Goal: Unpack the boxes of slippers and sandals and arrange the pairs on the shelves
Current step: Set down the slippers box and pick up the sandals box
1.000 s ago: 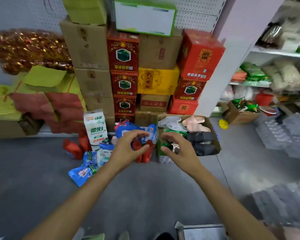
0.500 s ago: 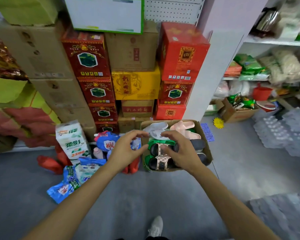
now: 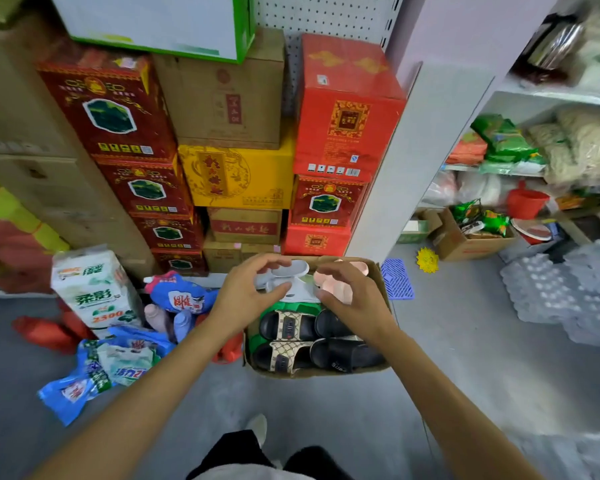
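I see the cardboard box of slippers on the floor at lower centre of the frame. My left hand and right hand hover over it with fingers spread, gripping nothing, above the white slippers and pink slippers; black slippers lie nearer me.

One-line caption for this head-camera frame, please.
Both open hands, left and right, reach over a cardboard box of slippers.

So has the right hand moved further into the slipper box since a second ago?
Yes. The right hand has reached further back in the cardboard box, from the black slippers to the pink slippers.
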Motion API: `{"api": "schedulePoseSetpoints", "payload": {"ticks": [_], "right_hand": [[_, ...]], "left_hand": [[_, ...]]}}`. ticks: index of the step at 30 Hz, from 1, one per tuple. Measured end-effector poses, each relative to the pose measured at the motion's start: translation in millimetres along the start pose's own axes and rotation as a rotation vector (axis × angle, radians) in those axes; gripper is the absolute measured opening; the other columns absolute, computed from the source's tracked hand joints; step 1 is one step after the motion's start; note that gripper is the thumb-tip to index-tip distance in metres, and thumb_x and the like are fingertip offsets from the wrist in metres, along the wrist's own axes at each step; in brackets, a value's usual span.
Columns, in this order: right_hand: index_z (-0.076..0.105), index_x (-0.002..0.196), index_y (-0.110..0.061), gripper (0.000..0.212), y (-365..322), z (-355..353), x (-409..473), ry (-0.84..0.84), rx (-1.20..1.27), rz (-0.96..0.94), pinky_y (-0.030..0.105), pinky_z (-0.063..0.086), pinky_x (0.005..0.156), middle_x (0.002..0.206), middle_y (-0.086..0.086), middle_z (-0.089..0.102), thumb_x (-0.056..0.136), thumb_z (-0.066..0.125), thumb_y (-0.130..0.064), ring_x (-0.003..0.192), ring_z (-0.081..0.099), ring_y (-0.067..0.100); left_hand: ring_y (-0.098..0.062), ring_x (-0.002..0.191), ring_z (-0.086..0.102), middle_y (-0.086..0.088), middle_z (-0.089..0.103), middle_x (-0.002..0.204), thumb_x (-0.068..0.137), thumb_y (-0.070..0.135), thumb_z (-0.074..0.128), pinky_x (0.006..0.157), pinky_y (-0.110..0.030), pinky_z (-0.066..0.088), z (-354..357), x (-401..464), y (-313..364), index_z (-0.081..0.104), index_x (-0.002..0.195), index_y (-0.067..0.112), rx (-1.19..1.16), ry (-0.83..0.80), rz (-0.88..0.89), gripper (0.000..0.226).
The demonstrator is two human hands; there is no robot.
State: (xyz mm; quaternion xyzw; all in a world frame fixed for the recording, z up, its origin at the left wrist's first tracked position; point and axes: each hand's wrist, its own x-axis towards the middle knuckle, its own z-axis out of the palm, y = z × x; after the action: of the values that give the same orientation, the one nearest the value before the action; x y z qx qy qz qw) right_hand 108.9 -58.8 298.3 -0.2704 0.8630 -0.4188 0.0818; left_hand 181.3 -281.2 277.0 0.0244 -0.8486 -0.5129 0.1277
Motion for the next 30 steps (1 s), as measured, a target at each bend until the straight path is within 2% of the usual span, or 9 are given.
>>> {"api": "schedulePoseSetpoints", "payload": {"ticks": [3, 8, 11, 15, 18, 20, 22, 25, 30], "right_hand": [[0.062, 0.12, -0.028, 0.032, 24.9, -22.1, 18.7, -0.002, -0.007, -0.009, 0.021, 0.045, 0.096, 0.12, -0.02, 0.063, 0.089, 0.069, -0.027, 0.114, 0.044, -0.015], [0.058, 0.117, -0.041, 0.031, 80.2, -64.4, 61.4, -0.088, -0.009, -0.02, 0.036, 0.048, 0.1, 0.116, -0.026, 0.062, 0.089, 0.067, -0.031, 0.113, 0.056, 0.001], [0.058, 0.12, -0.036, 0.032, 121.3, -90.1, 92.9, -0.141, -0.001, -0.058, 0.029, 0.047, 0.1, 0.116, -0.03, 0.06, 0.091, 0.068, -0.032, 0.111, 0.056, -0.003], [0.059, 0.127, -0.023, 0.039, 174.7, -126.0, 137.3, -0.267, 0.014, -0.134, 0.018, 0.044, 0.098, 0.121, -0.019, 0.061, 0.09, 0.069, -0.032, 0.11, 0.056, -0.009], [0.06, 0.127, -0.019, 0.04, 195.5, -153.8, 162.1, -0.377, 0.029, -0.195, 0.004, 0.037, 0.092, 0.122, -0.015, 0.062, 0.09, 0.071, -0.026, 0.105, 0.052, -0.02], [0.061, 0.127, -0.017, 0.038, 203.5, -167.8, 176.6, -0.455, 0.044, -0.241, 0.0, 0.036, 0.089, 0.122, -0.011, 0.064, 0.09, 0.071, -0.022, 0.105, 0.052, -0.02], [0.061, 0.124, -0.016, 0.034, 210.4, -175.0, 191.8, -0.529, 0.06, -0.291, 0.0, 0.035, 0.088, 0.12, -0.007, 0.064, 0.091, 0.07, -0.018, 0.104, 0.053, -0.019], [0.063, 0.121, -0.019, 0.032, 220.4, -170.4, 212.0, -0.622, 0.029, -0.356, 0.006, 0.039, 0.089, 0.119, -0.008, 0.064, 0.09, 0.067, -0.027, 0.105, 0.055, -0.012], [0.06, 0.123, -0.026, 0.034, 243.7, -146.5, 234.8, -0.735, 0.008, -0.341, 0.03, 0.047, 0.099, 0.123, -0.014, 0.063, 0.09, 0.068, -0.029, 0.114, 0.059, 0.007]], "left_hand": [[-0.012, 0.111, 0.064, 0.017, 0.069, 0.115, 0.082, 0.03, 0.075, 0.097, -0.044, 0.051, 24.1, 29.0, -0.4, 0.069, 0.115, 0.029, -0.005, 0.006, -0.014, 0.033], [-0.011, 0.111, 0.063, 0.016, 0.068, 0.116, 0.082, 0.031, 0.075, 0.096, -0.046, 0.052, 71.4, 74.7, 2.4, 0.067, 0.114, 0.034, 0.031, 0.023, -0.052, 0.034], [-0.01, 0.111, 0.065, 0.017, 0.069, 0.116, 0.082, 0.035, 0.075, 0.093, -0.046, 0.054, 108.9, 102.2, 3.3, 0.066, 0.114, 0.036, 0.047, 0.074, -0.092, 0.033], [-0.015, 0.113, 0.062, 0.016, 0.066, 0.117, 0.083, 0.043, 0.072, 0.092, -0.046, 0.053, 168.6, 127.6, 6.7, 0.065, 0.112, 0.039, 0.115, 0.181, -0.161, 0.03], [-0.007, 0.114, 0.061, 0.021, 0.063, 0.117, 0.083, 0.034, 0.076, 0.096, -0.04, 0.052, 210.4, 136.4, 21.5, 0.068, 0.113, 0.033, 0.107, 0.276, -0.262, 0.031], [0.006, 0.11, 0.059, 0.022, 0.066, 0.113, 0.083, 0.022, 0.08, 0.096, -0.029, 0.05, 232.1, 144.1, 33.0, 0.07, 0.112, 0.028, 0.127, 0.36, -0.304, 0.031], [0.004, 0.11, 0.059, 0.022, 0.067, 0.112, 0.083, 0.018, 0.08, 0.096, -0.025, 0.048, 246.4, 150.0, 37.6, 0.069, 0.112, 0.031, 0.123, 0.429, -0.347, 0.034], [-0.007, 0.111, 0.062, 0.018, 0.068, 0.115, 0.083, 0.02, 0.079, 0.099, -0.034, 0.051, 259.2, 151.7, 30.3, 0.067, 0.112, 0.036, 0.072, 0.507, -0.41, 0.035], [-0.009, 0.11, 0.064, 0.019, 0.07, 0.114, 0.083, 0.016, 0.081, 0.098, -0.037, 0.051, 270.8, 154.8, 11.4, 0.07, 0.111, 0.028, 0.009, 0.665, -0.486, 0.033]]}}
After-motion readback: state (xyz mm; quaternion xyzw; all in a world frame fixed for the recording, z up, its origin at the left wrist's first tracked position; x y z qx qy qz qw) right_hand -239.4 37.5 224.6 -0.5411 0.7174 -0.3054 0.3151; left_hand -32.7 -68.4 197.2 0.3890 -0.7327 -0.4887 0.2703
